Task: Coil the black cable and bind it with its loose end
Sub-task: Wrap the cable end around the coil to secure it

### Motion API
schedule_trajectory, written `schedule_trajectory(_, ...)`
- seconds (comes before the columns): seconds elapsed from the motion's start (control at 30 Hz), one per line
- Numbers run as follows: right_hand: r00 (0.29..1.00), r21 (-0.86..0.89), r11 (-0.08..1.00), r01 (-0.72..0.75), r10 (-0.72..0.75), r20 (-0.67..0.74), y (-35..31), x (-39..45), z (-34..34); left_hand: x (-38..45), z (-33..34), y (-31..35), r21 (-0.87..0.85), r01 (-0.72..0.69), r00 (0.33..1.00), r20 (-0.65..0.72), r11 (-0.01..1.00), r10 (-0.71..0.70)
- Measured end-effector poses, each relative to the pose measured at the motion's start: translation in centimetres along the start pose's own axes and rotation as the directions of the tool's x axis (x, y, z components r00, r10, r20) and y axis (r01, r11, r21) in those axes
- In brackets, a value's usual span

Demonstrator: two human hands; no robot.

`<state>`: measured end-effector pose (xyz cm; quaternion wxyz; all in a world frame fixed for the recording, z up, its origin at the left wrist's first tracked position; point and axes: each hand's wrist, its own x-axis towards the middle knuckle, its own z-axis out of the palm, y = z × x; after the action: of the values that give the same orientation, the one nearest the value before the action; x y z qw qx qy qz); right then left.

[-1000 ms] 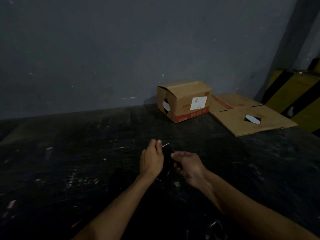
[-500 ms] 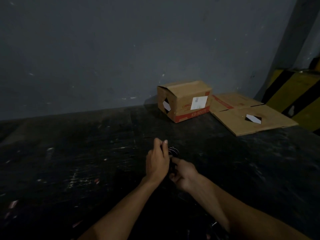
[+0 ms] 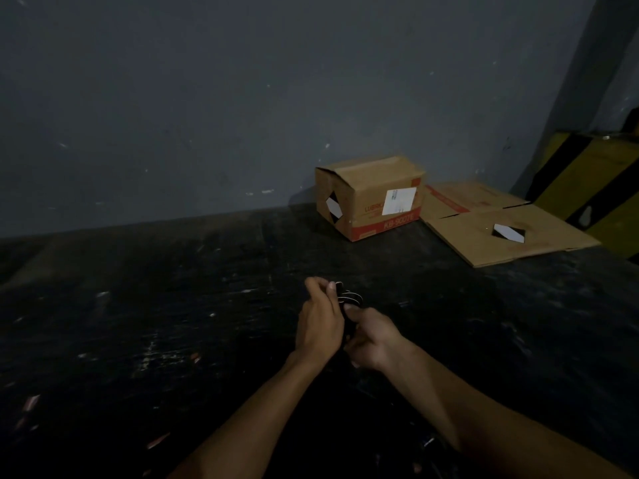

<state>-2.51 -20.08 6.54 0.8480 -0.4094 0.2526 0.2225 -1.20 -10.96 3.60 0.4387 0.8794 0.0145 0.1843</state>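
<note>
Just below the centre of the frame, we see two bare hands meeting over a dark floor. The left hand (image 3: 320,323) has its fingers curled around a small bundle of black cable (image 3: 349,299), whose glinting loops show above the thumb. The right hand (image 3: 371,337) pinches narrowly at the bundle's lower side. We judge the binding step is under way; next, the loose end likely needs another tight turn and a tuck. A cardboard box (image 3: 370,197) sits in the upper right.
</note>
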Motion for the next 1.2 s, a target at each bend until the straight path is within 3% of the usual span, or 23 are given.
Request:
schedule_trajectory(0.2,0.999,-0.057,0.998,0.03,-0.032,-0.03,-0.5,0.2,-0.5,0.5,0.6,0.4,-0.035,0.131,0.988,0.09,0.991,-0.128)
schedule_trajectory(0.33,0.995,-0.287,0.957,0.039,-0.065,-0.08,-1.1,0.1,-1.1,0.4,0.5,0.5,-0.044,0.059,0.996,0.065,0.997,-0.056)
schedule_trajectory(0.43,0.998,-0.484,0.873,0.057,-0.064,0.002,-1.3,-0.2,-1.9,0.4,0.1,0.2,-0.028,0.018,0.998,0.057,0.999,-0.017)
schedule_trajectory(0.67,0.94,-0.545,0.776,0.318,-0.335,0.072,-2.4,-1.0,-2.3,-0.5,-0.1,-0.4,0.044,-0.042,0.989,0.143,0.998,0.036)
schedule_trajectory(0.87,0.887,-0.62,0.661,0.422,-0.442,0.133,-3.3,-1.6,-1.8,-1.1,-0.3,0.5,0.04,-0.124,0.968,0.223,0.991,0.112)
schedule_trajectory(1.2,0.94,-0.638,0.691,0.34,-0.27,0.208,-4.4,-3.8,-1.3,-0.8,-1.8,0.4,0.18,-0.34,0.921,0.262,0.923,0.288)
